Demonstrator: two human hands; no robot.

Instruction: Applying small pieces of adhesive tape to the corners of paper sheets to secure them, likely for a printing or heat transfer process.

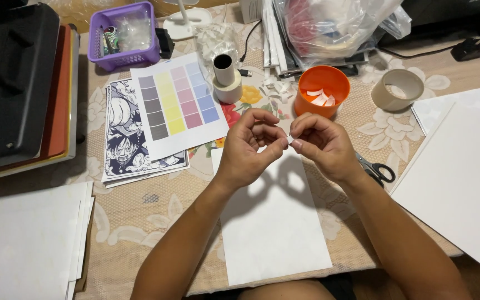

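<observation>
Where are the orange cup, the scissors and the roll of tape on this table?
orange cup (308, 83): head view, on its orange rim at the left.
scissors (383, 173): head view, on the black handle loops beside the right wrist.
roll of tape (387, 99): head view, on the beige outer wall of the ring.

tiny white paper scrap, pinched between both hands' fingertips; above white sheet
</observation>
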